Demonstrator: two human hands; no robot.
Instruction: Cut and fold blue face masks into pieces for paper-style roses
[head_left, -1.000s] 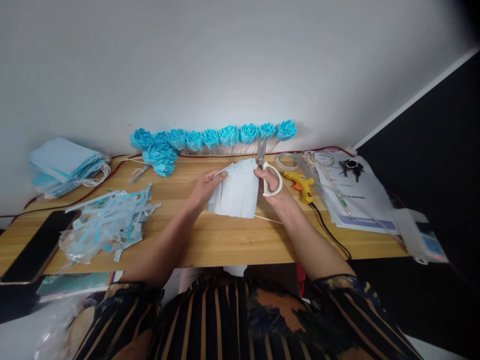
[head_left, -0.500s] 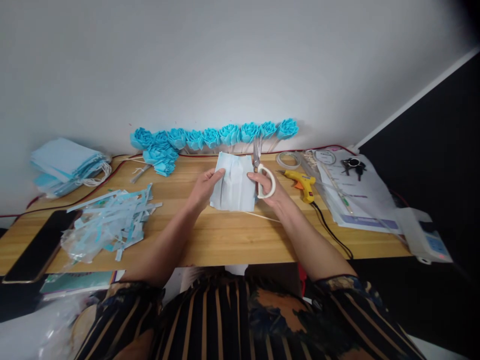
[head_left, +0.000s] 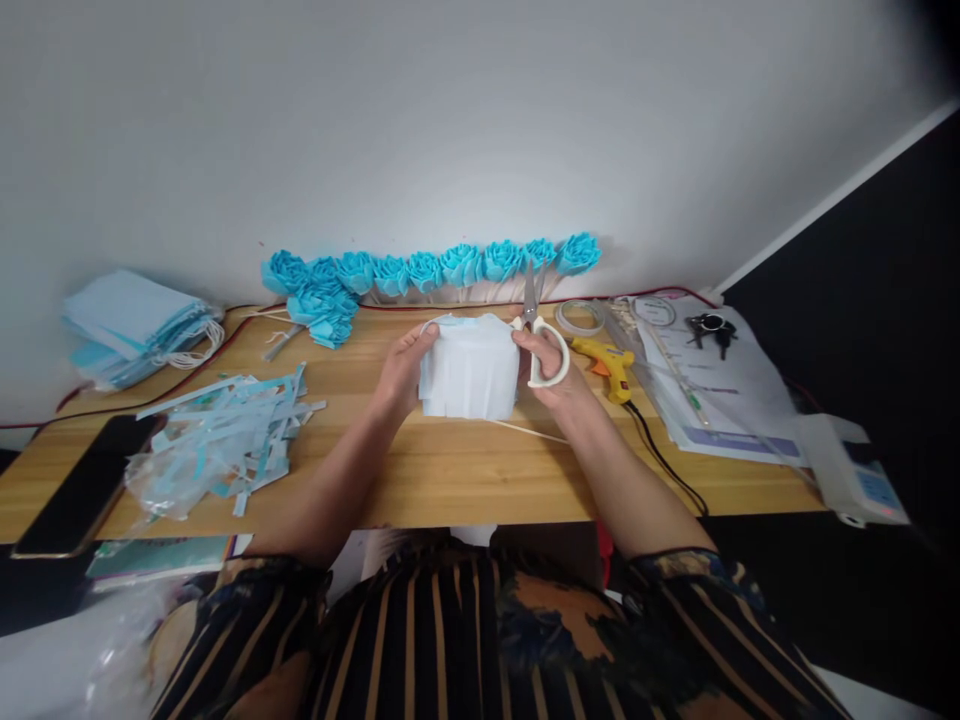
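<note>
While my left hand (head_left: 401, 372) grips the pale blue mask (head_left: 469, 368), my right hand (head_left: 551, 368) clenches the scissors (head_left: 533, 318) and pinches its other edge. Mask is held up just left of the glue gun (head_left: 607, 362).

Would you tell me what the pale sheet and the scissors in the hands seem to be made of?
The pale sheet looks like soft, matte non-woven fabric: pleated, limp, slit along its lower edge. The scissors appear to have shiny metal blades and glossy white plastic handles.
</note>
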